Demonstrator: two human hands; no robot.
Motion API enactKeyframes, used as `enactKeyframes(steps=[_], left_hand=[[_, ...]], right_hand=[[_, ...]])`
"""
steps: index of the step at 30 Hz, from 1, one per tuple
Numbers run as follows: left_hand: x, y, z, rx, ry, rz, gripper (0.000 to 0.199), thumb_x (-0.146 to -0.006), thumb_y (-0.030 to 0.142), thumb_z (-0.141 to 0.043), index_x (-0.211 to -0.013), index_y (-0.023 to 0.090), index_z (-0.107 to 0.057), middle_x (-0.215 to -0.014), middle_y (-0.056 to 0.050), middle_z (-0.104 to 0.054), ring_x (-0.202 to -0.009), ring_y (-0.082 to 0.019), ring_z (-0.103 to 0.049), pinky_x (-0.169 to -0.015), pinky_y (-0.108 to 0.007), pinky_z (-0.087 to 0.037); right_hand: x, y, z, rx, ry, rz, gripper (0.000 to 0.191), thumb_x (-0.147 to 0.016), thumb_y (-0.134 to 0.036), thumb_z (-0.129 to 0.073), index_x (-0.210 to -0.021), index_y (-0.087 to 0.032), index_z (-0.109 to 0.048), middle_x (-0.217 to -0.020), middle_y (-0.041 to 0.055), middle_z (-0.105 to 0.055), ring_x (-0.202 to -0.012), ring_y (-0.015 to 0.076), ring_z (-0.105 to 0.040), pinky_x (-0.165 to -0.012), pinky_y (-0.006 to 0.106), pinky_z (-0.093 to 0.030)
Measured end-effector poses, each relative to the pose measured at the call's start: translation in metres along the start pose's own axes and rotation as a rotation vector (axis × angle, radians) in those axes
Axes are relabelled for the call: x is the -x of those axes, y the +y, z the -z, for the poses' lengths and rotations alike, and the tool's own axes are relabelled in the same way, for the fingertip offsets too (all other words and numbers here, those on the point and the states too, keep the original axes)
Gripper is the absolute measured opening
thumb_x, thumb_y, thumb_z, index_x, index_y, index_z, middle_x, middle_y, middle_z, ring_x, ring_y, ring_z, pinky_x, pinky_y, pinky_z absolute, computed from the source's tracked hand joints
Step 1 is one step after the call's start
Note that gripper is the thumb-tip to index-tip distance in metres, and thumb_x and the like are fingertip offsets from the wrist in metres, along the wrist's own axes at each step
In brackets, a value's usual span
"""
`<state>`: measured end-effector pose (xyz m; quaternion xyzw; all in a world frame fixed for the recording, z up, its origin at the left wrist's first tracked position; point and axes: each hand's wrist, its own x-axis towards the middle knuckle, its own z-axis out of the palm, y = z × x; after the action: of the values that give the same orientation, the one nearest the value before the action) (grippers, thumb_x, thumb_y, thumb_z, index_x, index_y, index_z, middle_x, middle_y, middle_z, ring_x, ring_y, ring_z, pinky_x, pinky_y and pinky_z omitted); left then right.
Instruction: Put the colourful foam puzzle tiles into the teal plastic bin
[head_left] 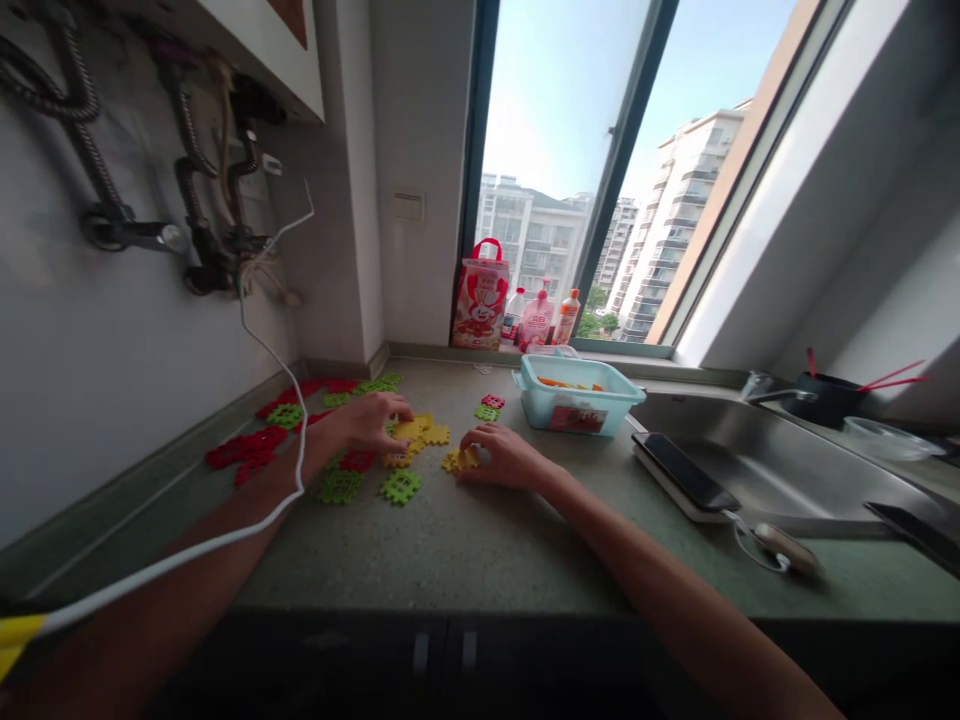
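Note:
My left hand (367,420) curls its thumb and fingers around the edge of a yellow interlocking block (411,430) in a small yellow cluster on the counter. To the right, my right hand (504,456) pinches another yellow interlocking block (466,458) close to the counter top; its fingers partly cover it. Green interlocking blocks (400,487) lie just in front of the cluster. Many red interlocking blocks (247,447) spread out to the left, some hidden behind my left forearm. A red block (493,401) and a green one sit together behind my right hand.
A light blue tub (581,410) with orange and yellow pieces inside stands beside the sink (720,450). A phone (686,472) lies at the sink's near edge, cabled to a power bank (784,548). A white cable (247,520) crosses above my left forearm. Bottles (537,318) line the windowsill.

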<state>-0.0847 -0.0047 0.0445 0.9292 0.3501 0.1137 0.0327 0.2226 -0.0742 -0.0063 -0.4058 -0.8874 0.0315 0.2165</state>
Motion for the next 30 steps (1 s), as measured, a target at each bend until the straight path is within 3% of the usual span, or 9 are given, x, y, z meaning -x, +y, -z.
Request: enactKeyframes(steps=[5,10,14,17,22,26,30], left_hand=[[0.003,-0.010,-0.001,0.169,-0.153,0.107,0.053,-0.072,0.049,-0.078,-0.117,0.021,-0.077,-0.107,-0.005,-0.078,-0.090,-0.021,-0.070,-0.080,-0.027,-0.052],[0.004,-0.003,0.002,0.113,-0.244,0.180,0.057,-0.066,0.050,-0.083,-0.116,0.023,-0.079,-0.099,-0.003,-0.078,-0.079,-0.019,-0.070,-0.068,-0.025,-0.049],[0.005,0.000,0.005,0.070,-0.255,0.211,0.060,-0.065,0.052,-0.084,-0.118,0.023,-0.080,-0.100,-0.004,-0.078,-0.083,-0.020,-0.070,-0.069,-0.026,-0.048],[0.005,-0.003,0.003,0.070,-0.259,0.208,0.065,-0.062,0.058,-0.086,-0.119,0.026,-0.080,-0.099,-0.004,-0.078,-0.083,-0.021,-0.070,-0.069,-0.026,-0.047],[0.004,-0.009,0.000,0.088,-0.253,0.190,0.062,-0.064,0.058,-0.084,-0.116,0.025,-0.081,-0.099,-0.004,-0.078,-0.083,-0.021,-0.069,-0.071,-0.027,-0.047],[0.004,-0.004,0.003,0.089,-0.235,0.185,0.057,-0.065,0.054,-0.084,-0.113,0.024,-0.081,-0.104,-0.004,-0.078,-0.087,-0.021,-0.069,-0.075,-0.028,-0.048],[0.004,-0.006,0.003,0.110,-0.237,0.175,0.055,-0.068,0.056,-0.083,-0.113,0.024,-0.082,-0.108,-0.005,-0.079,-0.089,-0.021,-0.070,-0.076,-0.027,-0.048]], right_hand=[[0.000,-0.001,0.000,-0.033,-0.024,0.017,0.037,-0.084,-0.042,-0.085,-0.113,-0.024,-0.072,-0.106,0.0069,-0.076,-0.102,0.0249,-0.070,-0.092,0.036,-0.053],[0.000,-0.001,-0.005,-0.004,-0.008,0.013,0.036,-0.083,-0.042,-0.084,-0.113,-0.026,-0.074,-0.104,0.0052,-0.077,-0.098,0.0232,-0.072,-0.089,0.033,-0.054],[0.000,0.001,0.002,0.068,0.031,0.072,0.034,-0.086,-0.044,-0.081,-0.115,-0.028,-0.074,-0.106,0.0051,-0.078,-0.098,0.0238,-0.071,-0.090,0.035,-0.053],[0.003,0.017,0.027,0.214,0.218,0.088,0.029,-0.094,-0.044,-0.072,-0.117,-0.026,-0.074,-0.121,0.0084,-0.075,-0.112,0.0274,-0.067,-0.103,0.040,-0.049],[0.033,0.079,0.085,0.470,0.695,-0.270,0.034,-0.099,-0.043,-0.060,-0.122,-0.020,-0.071,-0.132,0.0131,-0.070,-0.122,0.0323,-0.060,-0.108,0.045,-0.044],[0.067,0.117,0.111,0.582,0.838,-0.493,0.039,-0.097,-0.045,-0.059,-0.122,-0.018,-0.070,-0.123,0.0148,-0.072,-0.111,0.0335,-0.062,-0.100,0.045,-0.045],[0.077,0.128,0.114,0.627,0.911,-0.563,0.042,-0.096,-0.048,-0.058,-0.122,-0.018,-0.070,-0.115,0.0152,-0.073,-0.105,0.0330,-0.062,-0.094,0.043,-0.045]])
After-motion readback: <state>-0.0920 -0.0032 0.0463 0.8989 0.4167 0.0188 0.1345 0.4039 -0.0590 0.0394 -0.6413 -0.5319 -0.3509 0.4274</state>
